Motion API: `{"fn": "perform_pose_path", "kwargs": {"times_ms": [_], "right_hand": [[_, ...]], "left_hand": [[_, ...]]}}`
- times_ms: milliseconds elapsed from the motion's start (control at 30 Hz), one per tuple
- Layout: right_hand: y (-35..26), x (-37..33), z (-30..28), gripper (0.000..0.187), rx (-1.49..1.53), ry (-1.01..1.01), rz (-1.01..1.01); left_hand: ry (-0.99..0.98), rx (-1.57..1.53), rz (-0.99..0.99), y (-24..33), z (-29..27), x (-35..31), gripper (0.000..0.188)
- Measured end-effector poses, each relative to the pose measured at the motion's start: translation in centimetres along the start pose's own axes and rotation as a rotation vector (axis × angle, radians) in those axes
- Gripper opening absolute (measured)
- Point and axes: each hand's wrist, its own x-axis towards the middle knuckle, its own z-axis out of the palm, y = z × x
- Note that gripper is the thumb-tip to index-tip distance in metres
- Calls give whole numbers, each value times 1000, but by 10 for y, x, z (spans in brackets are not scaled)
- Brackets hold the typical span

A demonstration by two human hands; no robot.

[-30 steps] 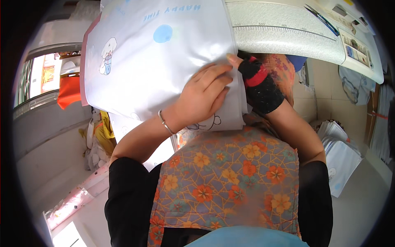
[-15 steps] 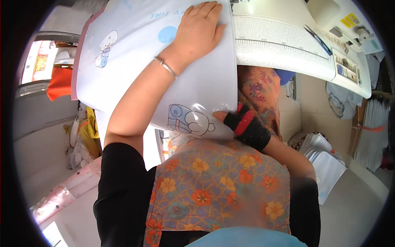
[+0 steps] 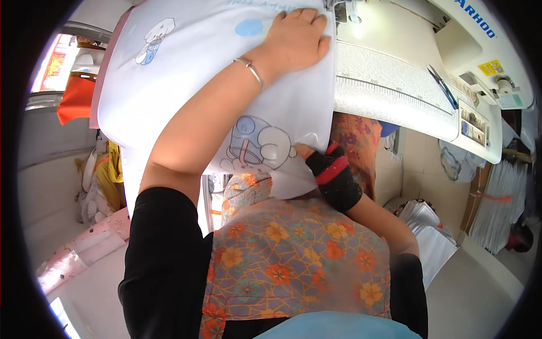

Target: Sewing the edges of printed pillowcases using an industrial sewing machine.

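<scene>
A large white plastic sheet (image 3: 186, 96) with cartoon animals and a blue dot covers the left of the sewing table. My left hand (image 3: 296, 42) lies palm down near its right edge, fingers stretched out and slightly apart. A thin bracelet circles that wrist. Lower down, my right hand (image 3: 333, 172) wears a black and red fingerless glove. Its thumb presses on top of the sheet's near right corner, while the other fingers are hidden beneath. The sheet puckers there. At the far end of the right edge is the metal foot of a sewing machine (image 3: 351, 12).
A ruler (image 3: 389, 87) runs along the table's front. Farther right lie blue-handled snips (image 3: 443, 87) beside a small compartment tray (image 3: 473, 125). Stacked white sheets (image 3: 497, 209) stand at the lower right, with more folded ones (image 3: 432, 240) closer in. An orange bag (image 3: 79, 96) hangs at left.
The sheet has slid away from me along the table, toward the machine's foot. Both hands have travelled with it. The view has shifted, so the table sits lower in the picture.
</scene>
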Motion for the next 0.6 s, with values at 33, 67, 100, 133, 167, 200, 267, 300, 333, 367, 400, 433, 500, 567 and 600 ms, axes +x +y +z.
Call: {"fn": "perform_pose_path", "kwargs": {"times_ms": [33,67,100,133,167,200,267,300,333,367,400,433,500,567,600], "right_hand": [[-1,0,-1,29,-3,0,-1],[-2,1,-3,29,-42,-39,23],[-2,0,-1,30,-79,-81,49],[-5,1,-1,30,-78,-85,50],[-9,4,-2,29,-51,-118,78],[-12,7,-3,29,-24,-151,107],[-9,13,-2,29,-22,-146,54],[-8,16,-1,28,-17,-131,-3],[-10,18,-2,28,-17,-127,-3],[-13,20,-3,27,51,-116,66],[-15,20,-3,26,117,-109,134],[-15,22,-3,26,117,-109,136],[-14,27,-5,28,69,-95,80],[-19,28,-8,28,70,-67,109],[-20,29,-7,29,72,-54,138]], "left_hand": [[-36,24,10,3,-2,-2,44],[-33,23,9,1,0,-2,44],[44,0,51,-3,1,-8,44],[122,-23,92,-6,2,-12,45],[121,-21,90,-11,4,-9,45],[77,-14,94,-14,3,0,45],[33,-6,94,-12,2,0,46],[4,-28,99,-2,-3,-8,45],[-24,-49,104,3,-6,-11,45],[-24,-52,107,-1,-2,-9,45],[41,-59,104,-4,-2,-7,45],[106,-67,102,-6,-3,-6,44],[10,-95,114,-1,-12,-8,43],[-86,-128,134,1,-13,-7,43],[3,-126,144,-1,-11,-11,42]]}}
